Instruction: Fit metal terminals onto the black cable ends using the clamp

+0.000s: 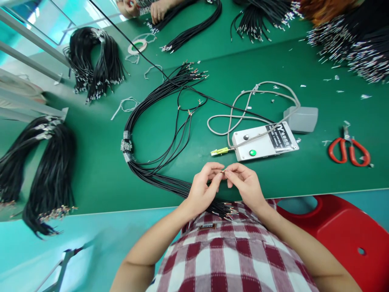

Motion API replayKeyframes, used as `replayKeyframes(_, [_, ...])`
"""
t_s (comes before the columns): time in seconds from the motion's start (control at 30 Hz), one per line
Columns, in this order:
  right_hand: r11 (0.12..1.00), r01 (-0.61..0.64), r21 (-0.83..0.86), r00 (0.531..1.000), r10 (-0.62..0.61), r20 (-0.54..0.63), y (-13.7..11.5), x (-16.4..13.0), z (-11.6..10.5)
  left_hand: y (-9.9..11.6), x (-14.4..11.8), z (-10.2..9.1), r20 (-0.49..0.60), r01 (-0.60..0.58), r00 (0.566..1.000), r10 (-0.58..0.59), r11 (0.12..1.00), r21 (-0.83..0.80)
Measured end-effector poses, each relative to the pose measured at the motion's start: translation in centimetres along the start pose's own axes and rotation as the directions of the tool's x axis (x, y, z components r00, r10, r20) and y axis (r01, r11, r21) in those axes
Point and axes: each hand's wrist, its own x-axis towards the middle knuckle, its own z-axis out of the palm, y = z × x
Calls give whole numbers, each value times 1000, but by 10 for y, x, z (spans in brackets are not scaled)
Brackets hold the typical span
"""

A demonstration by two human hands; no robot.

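Note:
In front of my body, my left hand (204, 184) and my right hand (246, 184) meet fingertip to fingertip. Both are closed in a pinch on the thin wires of a cable end (223, 171); the fingers partly cover it. Under my left hand runs a bundle of black cables (165, 184), its stripped ends by my lap. The bundle curves left and back through a tied band (127, 145). Several looser cables (179, 138) with bared ends lie inside the curve. Just beyond my hands are a white control box (258, 147) with a green button and a yellow-green tool head (220, 151) on a grey cord.
Red-handled cutters (348, 148) lie right, near a grey box (301, 119). Black cable bundles (94, 61) hang over rails at left. More cables (352, 44) are piled far right. A co-worker's hand (159, 11) is across the table. A red stool (340, 231) stands beside me.

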Motion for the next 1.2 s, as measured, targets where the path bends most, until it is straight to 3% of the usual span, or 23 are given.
replayKeyframes(0.1, [999, 5, -33, 1000, -5, 1, -1, -1, -2, 2, 6, 5, -11, -125, 992, 126, 990, 59])
replayKeyframes(0.17, [998, 11, -67, 1000, -11, 2, -1, -2, -5, 2, 10, 9, -52, -148, 988, 148, 989, -4])
replayKeyframes(0.3, [982, 48, -181, 998, -42, 39, -1, -4, -10, -2, 13, 14, -139, -80, 989, 48, 969, -233])
replayKeyframes(0.37, [960, 92, -265, 995, -83, 47, -2, -3, -11, -4, 11, 15, -178, -58, 984, 13, 967, -247])
replayKeyframes(0.6, [794, 249, -554, 967, -230, 106, -1, -3, -19, -15, 5, 9, -255, -121, 952, 166, 976, 183])
replayKeyframes(0.7, [610, 343, -715, 922, -362, 133, -5, -6, -24, -20, 8, 7, -257, -96, 956, 139, 980, 172])
replayKeyframes(0.8, [231, 438, -869, 824, -489, 286, -14, -6, -22, -21, 10, 6, -240, -99, 961, 140, 980, 175])
replayKeyframes(0.9, [-94, 485, -869, 741, -483, 466, -22, 0, -15, -17, 10, 3, -204, -164, 955, 216, 955, 247])
replayKeyframes(1.0, [-236, 569, -788, 663, -435, 609, -27, 10, -13, -13, 9, -2, -135, -265, 935, 327, 901, 344])
replayKeyframes(1.1, [-299, 624, -722, 599, -411, 687, -33, 20, -17, -14, 10, -9, -118, -278, 934, 338, 892, 356])
replayKeyframes(1.2, [-335, 566, -754, 620, -430, 656, -41, 31, -19, -20, 16, -16, -245, -162, 944, 220, 958, 238])
